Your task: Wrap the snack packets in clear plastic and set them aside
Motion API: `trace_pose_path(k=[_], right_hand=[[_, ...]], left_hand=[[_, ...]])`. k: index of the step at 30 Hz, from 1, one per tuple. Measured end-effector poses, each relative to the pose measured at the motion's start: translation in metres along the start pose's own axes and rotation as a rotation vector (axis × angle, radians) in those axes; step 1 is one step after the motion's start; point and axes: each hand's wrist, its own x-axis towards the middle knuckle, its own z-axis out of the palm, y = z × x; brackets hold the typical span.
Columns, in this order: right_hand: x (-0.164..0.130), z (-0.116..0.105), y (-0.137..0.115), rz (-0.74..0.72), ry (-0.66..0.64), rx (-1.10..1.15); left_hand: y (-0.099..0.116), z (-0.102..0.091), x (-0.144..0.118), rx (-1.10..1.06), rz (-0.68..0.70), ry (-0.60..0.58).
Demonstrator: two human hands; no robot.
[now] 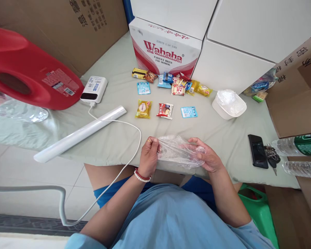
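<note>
Between my two hands a clear thin plastic bag point(177, 152) is stretched over the front edge of the cloth-covered surface. My left hand point(149, 155) pinches the bag's left side between thumb and fingers. On the right, my right hand point(208, 157) has its thumb and fingers around the other side, with some fingers seen through the film. Beyond the bag lie three wrapped snacks in a row: a yellow packet point(143, 109), a red and white packet point(165, 111) and a light blue packet point(189, 112). A white tub point(229, 112) with crumpled clear plastic inside stands to their right.
Several more snack packets point(178, 89) lie before a Wahaha water carton point(166, 48). A white power bank point(94, 89) trails a cable past a plastic roll point(80, 134). A red jug point(33, 72) stands left; a phone point(257, 151), keys point(272, 155) and bottles point(298, 145) lie right.
</note>
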Motion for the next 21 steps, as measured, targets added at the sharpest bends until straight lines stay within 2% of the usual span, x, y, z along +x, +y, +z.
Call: trace_pose_path(k=[3, 6, 9, 13, 15, 18, 21], right_hand=[[-0.004, -0.006, -0.01, 0.02, 0.064, -0.127], [-0.014, -0.02, -0.022, -0.027, 0.197, -0.269], [-0.021, -0.038, -0.03, -0.063, 0.342, -0.388], [-0.021, -0.059, -0.034, -0.109, 0.51, -0.52], [-0.02, -0.064, -0.036, -0.125, 0.539, -0.573], [-0.019, -0.063, -0.041, -0.122, 0.509, -0.636], [-0.019, -0.057, -0.046, -0.1, 0.469, -0.693]], left_hand=[[0.002, -0.003, 0.003, -0.038, 0.004, 0.05], [0.003, -0.008, 0.006, -0.017, 0.014, 0.122], [0.003, -0.015, 0.008, 0.11, 0.0, 0.137], [0.006, -0.021, 0.011, 0.375, 0.008, 0.078], [0.009, -0.022, 0.014, 0.514, 0.107, 0.088], [0.013, -0.02, 0.025, 0.719, 0.276, 0.071], [0.012, -0.011, 0.044, 0.856, 0.354, 0.028]])
